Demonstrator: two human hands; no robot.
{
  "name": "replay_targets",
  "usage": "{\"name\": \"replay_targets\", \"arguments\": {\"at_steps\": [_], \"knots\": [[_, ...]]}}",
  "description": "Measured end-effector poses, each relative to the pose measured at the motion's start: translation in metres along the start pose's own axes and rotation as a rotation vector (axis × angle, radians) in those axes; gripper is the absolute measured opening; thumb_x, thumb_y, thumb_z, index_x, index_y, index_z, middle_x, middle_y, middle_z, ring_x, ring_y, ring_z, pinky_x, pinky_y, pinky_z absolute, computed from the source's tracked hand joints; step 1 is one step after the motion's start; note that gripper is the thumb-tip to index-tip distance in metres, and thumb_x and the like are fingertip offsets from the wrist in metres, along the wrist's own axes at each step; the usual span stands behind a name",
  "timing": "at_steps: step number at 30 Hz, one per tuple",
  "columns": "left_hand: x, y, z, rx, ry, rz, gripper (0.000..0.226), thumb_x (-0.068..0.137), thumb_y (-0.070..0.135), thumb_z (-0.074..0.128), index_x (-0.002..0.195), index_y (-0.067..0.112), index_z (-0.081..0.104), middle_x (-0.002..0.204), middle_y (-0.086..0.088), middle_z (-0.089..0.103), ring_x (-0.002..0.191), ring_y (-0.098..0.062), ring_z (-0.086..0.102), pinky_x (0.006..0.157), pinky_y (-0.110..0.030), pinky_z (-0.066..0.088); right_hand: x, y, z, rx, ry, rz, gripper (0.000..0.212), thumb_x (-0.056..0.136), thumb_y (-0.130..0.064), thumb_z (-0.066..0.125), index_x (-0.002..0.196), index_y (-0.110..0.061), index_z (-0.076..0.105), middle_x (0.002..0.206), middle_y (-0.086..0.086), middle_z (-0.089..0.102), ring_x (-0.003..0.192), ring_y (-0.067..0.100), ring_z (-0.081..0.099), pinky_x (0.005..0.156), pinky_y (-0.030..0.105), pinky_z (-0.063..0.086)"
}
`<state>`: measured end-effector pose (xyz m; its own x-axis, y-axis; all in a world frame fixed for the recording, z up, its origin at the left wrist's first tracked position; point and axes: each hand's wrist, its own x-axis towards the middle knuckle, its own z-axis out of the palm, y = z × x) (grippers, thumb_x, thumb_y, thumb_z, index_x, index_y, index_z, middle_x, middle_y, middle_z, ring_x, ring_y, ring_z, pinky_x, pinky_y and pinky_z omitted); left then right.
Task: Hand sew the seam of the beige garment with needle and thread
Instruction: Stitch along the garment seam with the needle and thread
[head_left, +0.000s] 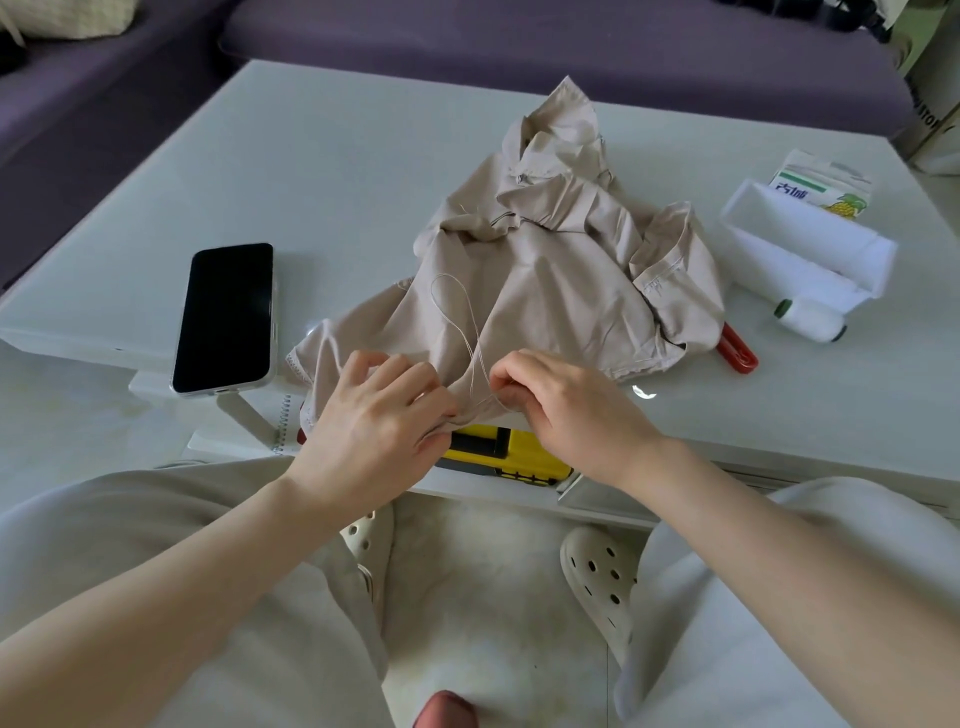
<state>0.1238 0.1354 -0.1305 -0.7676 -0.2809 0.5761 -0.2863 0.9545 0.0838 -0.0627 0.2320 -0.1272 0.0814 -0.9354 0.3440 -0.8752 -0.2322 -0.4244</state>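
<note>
The beige garment (550, 270) lies crumpled on the white table (322, 171), its near edge hanging over the front. My left hand (374, 421) pinches the fabric at that near edge. Just to the right, my right hand (561, 410) has its fingers curled at the same seam, pinching where the thread ends; the needle itself is too small to make out. A pale thread (462, 317) loops up from the seam across the cloth.
A black phone (224, 317) lies left of the garment. Right of it are red scissor handles (737, 351), a white thread spool (810, 319), a white box (810, 254) and a carton (821, 187). A yellow case (519, 454) sits on the shelf under the tabletop.
</note>
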Motion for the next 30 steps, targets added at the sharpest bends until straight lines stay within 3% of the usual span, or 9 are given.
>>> {"name": "replay_targets", "arguments": {"at_steps": [8,10,13,15,17,20,26,30], "knots": [[0.001,-0.003,-0.001,-0.010,-0.066,0.036,0.003,0.080,0.013,0.065,0.078,0.013,0.068,0.076,0.002,0.061,0.077,-0.018,0.048,0.081,-0.031,0.034,0.004,0.001,-0.003,-0.167,-0.027,-0.092,0.032,0.071,0.022,0.062,0.090,-0.004,0.061,0.076,0.005,0.054,0.072,0.021,0.052,0.048,0.037,0.047],[0.002,-0.002,0.000,-0.019,-0.067,0.056,0.006,0.082,0.015,0.063,0.080,0.014,0.069,0.077,0.003,0.062,0.079,-0.017,0.047,0.081,-0.032,0.033,0.005,-0.002,-0.003,-0.219,-0.034,-0.130,0.036,0.067,0.025,0.054,0.086,-0.004,0.061,0.075,0.005,0.052,0.070,0.021,0.049,0.044,0.035,0.044],[0.006,0.000,0.000,-0.026,-0.061,0.067,0.012,0.084,0.018,0.059,0.079,0.014,0.068,0.076,0.003,0.062,0.079,-0.016,0.046,0.081,-0.031,0.032,0.006,-0.007,-0.002,-0.252,-0.061,-0.191,0.037,0.073,0.011,0.031,0.084,-0.005,0.062,0.074,0.007,0.052,0.069,0.023,0.050,0.043,0.032,0.042],[0.007,0.001,0.000,-0.031,-0.060,0.048,0.014,0.084,0.020,0.057,0.077,0.014,0.068,0.074,0.003,0.061,0.079,-0.016,0.046,0.081,-0.031,0.032,0.004,-0.008,0.001,-0.237,-0.082,-0.188,0.035,0.076,0.013,0.034,0.086,-0.004,0.064,0.076,0.008,0.054,0.071,0.025,0.052,0.047,0.037,0.047],[0.009,0.002,0.000,-0.065,-0.060,0.001,0.009,0.081,0.018,0.061,0.077,0.014,0.069,0.073,0.005,0.060,0.078,-0.015,0.046,0.081,-0.030,0.032,0.003,-0.005,0.003,-0.091,-0.104,-0.085,0.029,0.079,0.018,0.049,0.090,-0.004,0.064,0.082,0.005,0.059,0.078,0.020,0.055,0.060,0.038,0.051],[0.010,0.004,0.001,-0.110,-0.066,-0.061,0.004,0.079,0.016,0.065,0.077,0.016,0.069,0.073,0.008,0.059,0.078,-0.013,0.047,0.083,-0.027,0.031,0.003,-0.005,-0.003,0.291,-0.053,0.190,0.015,0.087,0.005,0.060,0.094,-0.006,0.066,0.087,-0.005,0.063,0.085,0.006,0.061,0.078,0.027,0.051],[0.014,0.010,0.004,-0.154,-0.108,-0.072,0.017,0.085,0.023,0.055,0.082,0.018,0.071,0.072,0.009,0.059,0.075,-0.012,0.046,0.078,-0.027,0.034,0.011,-0.012,-0.016,0.721,0.084,0.511,0.012,0.082,0.000,0.069,0.084,-0.012,0.065,0.079,0.001,0.070,0.071,0.006,0.067,0.066,0.015,0.052],[0.018,0.011,0.003,-0.178,-0.110,-0.099,0.019,0.086,0.024,0.054,0.085,0.022,0.073,0.072,0.010,0.061,0.075,-0.013,0.049,0.078,-0.029,0.035,0.011,-0.016,-0.015,0.772,0.078,0.524,0.013,0.089,-0.001,0.061,0.092,-0.013,0.059,0.080,0.001,0.072,0.070,0.009,0.069,0.066,0.017,0.053]]}}
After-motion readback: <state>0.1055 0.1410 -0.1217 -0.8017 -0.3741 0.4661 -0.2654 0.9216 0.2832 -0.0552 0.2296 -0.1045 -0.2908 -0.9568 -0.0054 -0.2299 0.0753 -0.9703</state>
